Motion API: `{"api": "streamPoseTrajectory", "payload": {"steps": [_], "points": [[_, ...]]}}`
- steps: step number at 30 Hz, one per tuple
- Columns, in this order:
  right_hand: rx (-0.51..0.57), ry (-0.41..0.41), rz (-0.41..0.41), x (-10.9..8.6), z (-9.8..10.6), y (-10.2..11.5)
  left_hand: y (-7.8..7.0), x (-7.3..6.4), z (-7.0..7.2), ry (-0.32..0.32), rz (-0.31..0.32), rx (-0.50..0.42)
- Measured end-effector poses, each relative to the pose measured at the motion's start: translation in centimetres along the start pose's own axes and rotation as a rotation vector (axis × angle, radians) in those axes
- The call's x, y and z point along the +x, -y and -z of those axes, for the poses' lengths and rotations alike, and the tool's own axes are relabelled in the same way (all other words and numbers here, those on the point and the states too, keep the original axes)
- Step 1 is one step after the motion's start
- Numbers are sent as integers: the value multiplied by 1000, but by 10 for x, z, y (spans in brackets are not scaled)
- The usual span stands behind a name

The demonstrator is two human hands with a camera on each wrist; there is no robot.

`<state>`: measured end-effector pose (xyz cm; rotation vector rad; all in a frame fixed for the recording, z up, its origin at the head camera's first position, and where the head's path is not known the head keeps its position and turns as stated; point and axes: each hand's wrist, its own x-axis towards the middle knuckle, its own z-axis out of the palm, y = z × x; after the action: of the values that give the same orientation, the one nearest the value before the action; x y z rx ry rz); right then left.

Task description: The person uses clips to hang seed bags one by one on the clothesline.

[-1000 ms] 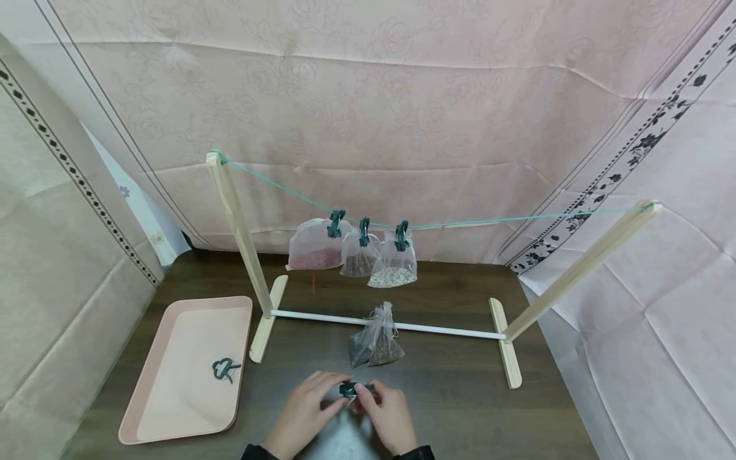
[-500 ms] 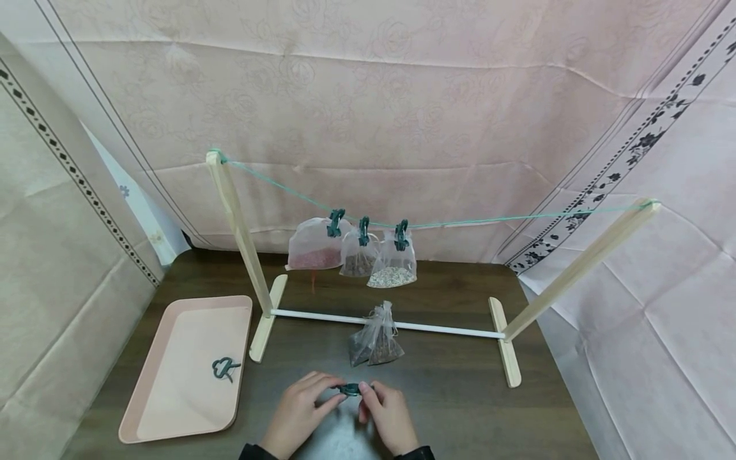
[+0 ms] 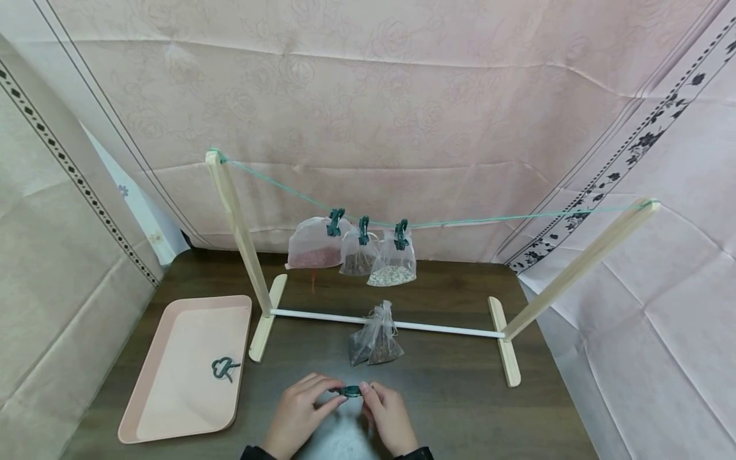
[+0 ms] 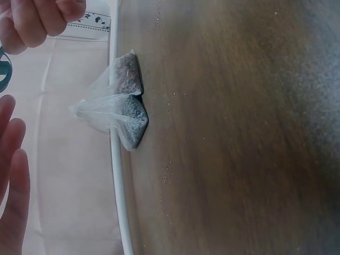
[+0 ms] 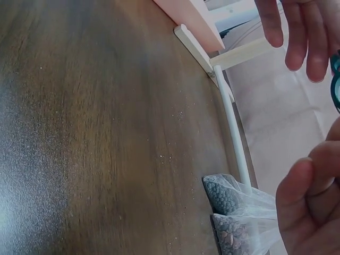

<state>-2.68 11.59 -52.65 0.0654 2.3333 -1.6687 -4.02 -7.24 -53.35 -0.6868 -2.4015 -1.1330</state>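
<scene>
Low in the head view, a dark green clip (image 3: pixel 352 391) is held between both hands above the table. My left hand (image 3: pixel 300 407) pinches its left end between thumb and forefinger, the other fingers fairly straight. On its right end the thumb and curled fingers of my right hand (image 3: pixel 388 412) grip it. Part of the clip's ring shows at the edge of the left wrist view (image 4: pixel 4 71). Just beyond the hands stand two small sheer bags (image 3: pixel 376 342) side by side, one with dark pellets (image 5: pixel 220 195), the other with reddish-brown bits (image 5: pixel 232 234).
Behind the bags runs a white rod (image 3: pixel 448 329) joining two wooden posts (image 3: pixel 240 230). A green string (image 3: pixel 489 222) spans the post tops, with three filled bags (image 3: pixel 393 268) clipped on it. At left lies a pink tray (image 3: pixel 131 409) bearing more green clips (image 3: pixel 224 368).
The clip has turned in the fingers so that its ring shape shows, and the fingertips have spread slightly toward its ends. The bags, tray and frame stay where they were.
</scene>
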Motion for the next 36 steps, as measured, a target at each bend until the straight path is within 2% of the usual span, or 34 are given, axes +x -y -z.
{"api": "streamPoseTrajectory", "payload": {"steps": [5, 18, 31, 36], "points": [[78, 20, -17, -1, 0, 3, 1, 0, 1, -10, -1, -21], [95, 16, -1, -2, -2, 1, 1, -4, 0, -34, 0, -23], [99, 23, 21, -2, -3, 3, 1, -5, -1, -39, 43, -49], [102, 22, 34, -3, -3, 3, 1, -5, -2, -61, 29, -38]]}}
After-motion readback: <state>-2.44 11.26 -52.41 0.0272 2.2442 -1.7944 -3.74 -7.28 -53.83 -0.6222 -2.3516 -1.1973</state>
